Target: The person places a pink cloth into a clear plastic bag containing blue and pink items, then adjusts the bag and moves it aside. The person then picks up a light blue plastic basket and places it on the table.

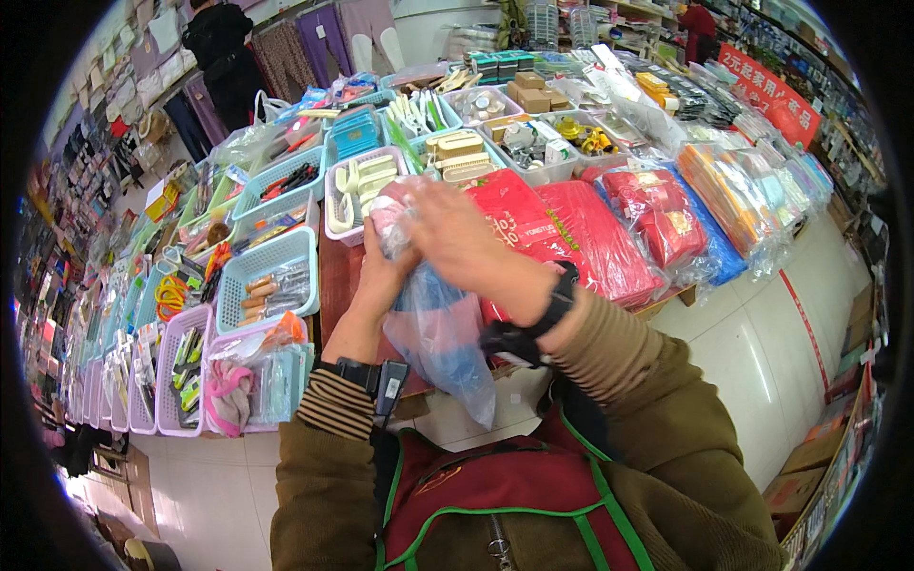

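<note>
A pink-and-white cloth bundle in clear plastic is gripped in my left hand, thumb on its near left side. My right hand is motion-blurred and lies across the bundle's right side, fingers pointing away from me; whether they grip the plastic is hidden. Below both hands hangs a clear plastic bag with something bluish and pinkish showing through. Just beyond the bundle stands a lilac basket of cream-coloured brushes. Red packaged goods lie at the right, partly behind my right forearm.
Blue basket of wooden-handled tools sits left of my left forearm. In front of it, a lilac basket carries a pink-grey cloth. More red packs reach the table's right edge. One person in black stands far left, another in red far right.
</note>
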The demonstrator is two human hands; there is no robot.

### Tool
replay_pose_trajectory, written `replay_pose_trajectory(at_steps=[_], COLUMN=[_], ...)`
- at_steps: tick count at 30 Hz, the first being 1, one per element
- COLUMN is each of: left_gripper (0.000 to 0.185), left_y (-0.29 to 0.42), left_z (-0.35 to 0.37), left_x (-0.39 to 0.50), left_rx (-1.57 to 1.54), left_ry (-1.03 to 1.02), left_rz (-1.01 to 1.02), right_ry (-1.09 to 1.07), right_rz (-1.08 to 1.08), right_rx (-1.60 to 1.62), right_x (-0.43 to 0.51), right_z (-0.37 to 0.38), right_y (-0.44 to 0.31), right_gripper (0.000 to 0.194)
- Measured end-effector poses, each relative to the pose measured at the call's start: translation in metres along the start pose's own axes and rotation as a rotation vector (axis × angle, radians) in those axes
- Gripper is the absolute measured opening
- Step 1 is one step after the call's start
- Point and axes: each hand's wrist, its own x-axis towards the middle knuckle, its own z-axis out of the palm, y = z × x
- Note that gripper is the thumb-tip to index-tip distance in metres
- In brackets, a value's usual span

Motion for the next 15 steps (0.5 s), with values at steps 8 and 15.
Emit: replay_pose_trajectory(at_steps=[8, 15], left_gripper=[0.085, 0.083], left_y=[-0.039, -0.039], left_z=[-0.012, 0.021], left_x=[-0.011, -0.048], left_rx=[0.032, -0.069], left_ry=[0.145, 0.269], left_rz=[0.121, 0.066], right_ry=[-0.114, -0.104], right_rz=[0.356, 0.656], right_rx=[0.092, 0.241], right_x=[0.009, -0.004], right_z=[0.05, 0.038], right_y=[-0.042, -0.027], right_gripper=[0.066, 0.07])
